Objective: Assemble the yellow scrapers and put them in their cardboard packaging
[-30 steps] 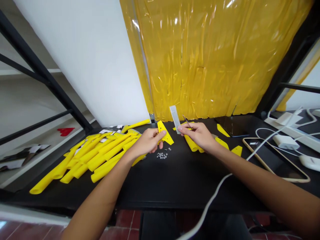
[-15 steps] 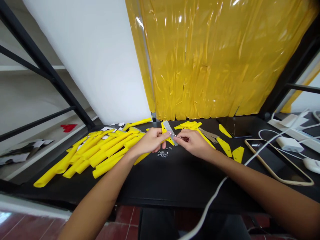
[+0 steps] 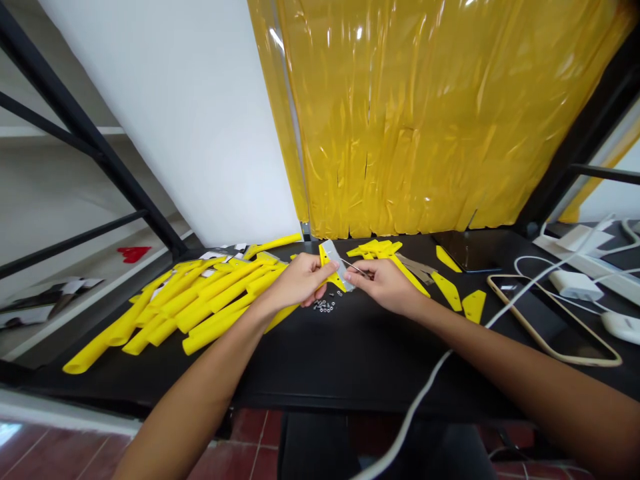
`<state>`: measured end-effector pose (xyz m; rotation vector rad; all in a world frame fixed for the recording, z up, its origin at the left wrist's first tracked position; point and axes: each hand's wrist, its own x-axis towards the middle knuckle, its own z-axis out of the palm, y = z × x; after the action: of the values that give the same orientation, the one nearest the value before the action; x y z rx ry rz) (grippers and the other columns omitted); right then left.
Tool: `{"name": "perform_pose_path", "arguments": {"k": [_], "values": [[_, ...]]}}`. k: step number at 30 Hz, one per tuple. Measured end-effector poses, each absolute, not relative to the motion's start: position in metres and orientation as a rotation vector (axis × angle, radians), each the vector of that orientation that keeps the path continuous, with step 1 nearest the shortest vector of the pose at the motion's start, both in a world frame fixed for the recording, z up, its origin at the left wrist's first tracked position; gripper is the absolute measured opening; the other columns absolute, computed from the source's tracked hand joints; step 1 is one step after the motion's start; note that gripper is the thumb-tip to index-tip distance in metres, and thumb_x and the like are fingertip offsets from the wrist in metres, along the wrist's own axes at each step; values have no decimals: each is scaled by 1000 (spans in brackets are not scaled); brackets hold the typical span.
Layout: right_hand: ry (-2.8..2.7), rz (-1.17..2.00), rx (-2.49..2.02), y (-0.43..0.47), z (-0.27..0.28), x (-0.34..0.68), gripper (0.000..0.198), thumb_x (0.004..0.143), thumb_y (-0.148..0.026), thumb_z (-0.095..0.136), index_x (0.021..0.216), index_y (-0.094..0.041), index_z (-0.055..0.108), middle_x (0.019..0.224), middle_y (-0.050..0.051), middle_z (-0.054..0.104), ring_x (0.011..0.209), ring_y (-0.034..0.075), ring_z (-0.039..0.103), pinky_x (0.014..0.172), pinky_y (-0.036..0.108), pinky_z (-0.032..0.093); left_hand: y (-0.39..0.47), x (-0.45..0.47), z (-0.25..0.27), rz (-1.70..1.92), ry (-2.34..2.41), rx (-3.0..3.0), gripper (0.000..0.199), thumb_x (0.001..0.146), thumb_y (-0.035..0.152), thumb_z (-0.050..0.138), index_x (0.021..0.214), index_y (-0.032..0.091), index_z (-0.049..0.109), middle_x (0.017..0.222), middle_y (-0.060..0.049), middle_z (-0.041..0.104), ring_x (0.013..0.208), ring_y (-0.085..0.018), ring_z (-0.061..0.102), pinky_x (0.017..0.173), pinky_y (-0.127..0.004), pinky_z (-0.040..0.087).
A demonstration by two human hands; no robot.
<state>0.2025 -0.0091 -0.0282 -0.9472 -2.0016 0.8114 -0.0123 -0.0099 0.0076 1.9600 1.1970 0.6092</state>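
Head view shows two bare hands meeting over a black desk (image 3: 350,363), both closed on small parts. The left hand (image 3: 304,280) pinches a flat yellow piece (image 3: 336,283) with a grey strip (image 3: 334,255) lying against it, the thumb pressed on top and the fingers curled beneath. The right hand (image 3: 386,283), its fingers bunched narrow, grips a thin metal tool (image 3: 356,269) whose tip points at the strip; whether the tip touches cannot be told.

Just below the held parts, small nuts and other bits of hardware (image 3: 327,306) lie scattered on the desk. Yellow tubes (image 3: 210,300) are heaped beside the left forearm, while loose yellow plates (image 3: 447,291) lie beyond and beside the right hand. At right, a phone (image 3: 555,321) rests in a pale case (image 3: 595,363), near a white charger (image 3: 576,285), with a white cable (image 3: 423,390) curving across the foreground.

Behind the frame at left, a shelf (image 3: 127,279) holds a red object (image 3: 133,254) and some printed material (image 3: 50,303).
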Motion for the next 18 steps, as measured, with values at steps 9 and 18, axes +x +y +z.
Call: {"name": "perform_pose_path", "arguments": {"k": [9,18], "values": [[-1953,839,-1038,-2,-32,202,38,92,-50,55,75,-18,67,68,0,58,64,14,50,61,28,35,-5,-12,6,591,1253,2000,54,95,60,47,60,19,51,46,-1,54,31,-10,46,33,-22,30],[-2260,371,-1145,32,-23,217,23,92,-36,58,91,-24,78,89,5,73,79,21,64,68,30,41,27,-51,9,646,1629,1924,58,93,58,49,49,21,46,37,-4,50,28,-13,46,36,-26,35]]}}
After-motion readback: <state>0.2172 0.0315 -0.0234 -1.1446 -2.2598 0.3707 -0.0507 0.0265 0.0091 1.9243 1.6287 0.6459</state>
